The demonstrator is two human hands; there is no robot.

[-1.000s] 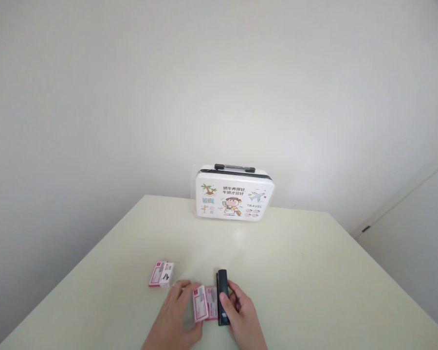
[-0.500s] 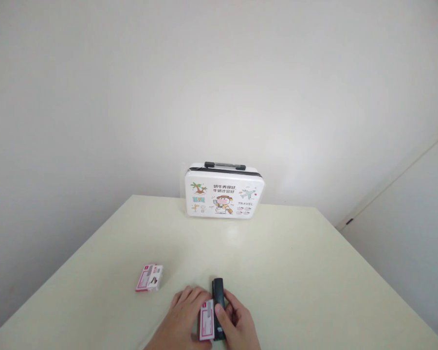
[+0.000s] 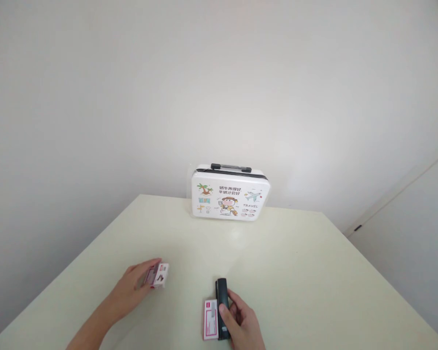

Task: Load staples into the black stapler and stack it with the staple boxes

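Two hands: L [image 3: 133,284] box [image 3: 156,275], R [image 3: 241,323] stapler [image 3: 222,306].

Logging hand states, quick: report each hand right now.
Left hand: fingers closed around the small pink-and-white box on the table.
Right hand: gripping the black stapler, beside a flat pink-and-white box.

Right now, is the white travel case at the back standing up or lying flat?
Standing upright. The white travel case rests on its bottom edge at the table's far side, black handle on top, printed face toward the camera.
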